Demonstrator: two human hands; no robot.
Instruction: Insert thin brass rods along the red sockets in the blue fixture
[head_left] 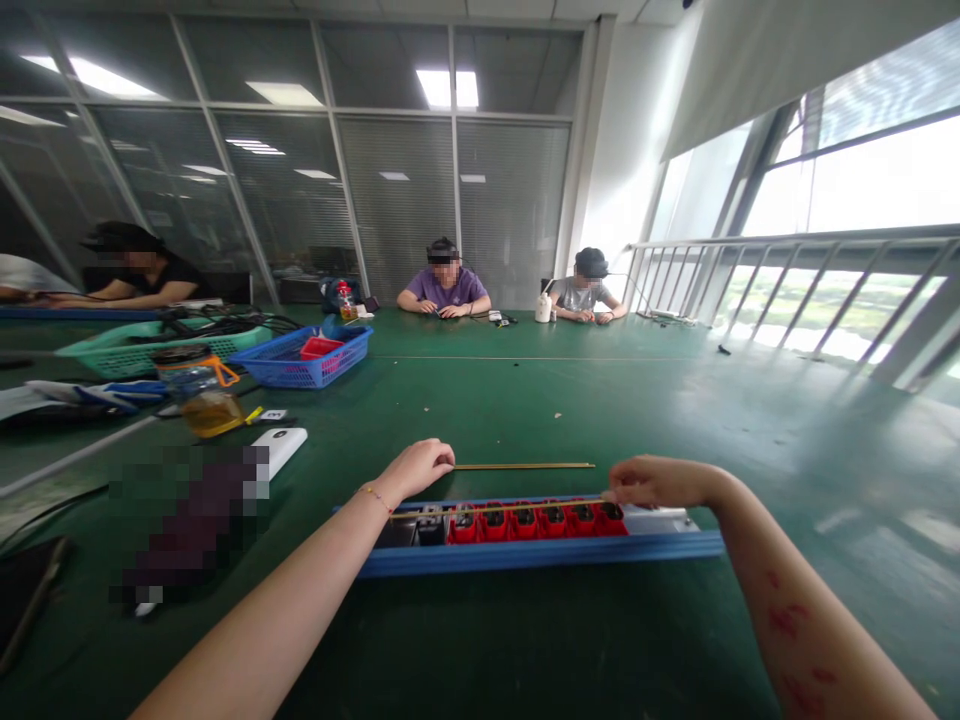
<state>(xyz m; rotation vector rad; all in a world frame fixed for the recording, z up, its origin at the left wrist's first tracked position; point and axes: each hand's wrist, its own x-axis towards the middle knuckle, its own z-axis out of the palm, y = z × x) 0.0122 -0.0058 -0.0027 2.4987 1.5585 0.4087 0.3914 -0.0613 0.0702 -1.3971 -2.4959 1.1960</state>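
A long blue-sided power strip (540, 553) lies in front of me, with several red socket modules (525, 522) and a black one (431, 525) in its channel. My right hand (649, 482) is closed at the right end of a thin brass-coloured strip (517, 508), which stretches left over the sockets. Beyond the housing, my left hand (420, 467) has its fingers together at the left end of a second thin brass-coloured strip (525, 466) on the table. Both fingertips are partly hidden.
On the left of the green table (465, 420) are a blue basket (300, 372), a green basket (112, 348), a jar of amber liquid (202, 395) and a white-ended object (281, 450). People (446, 285) sit across the table.
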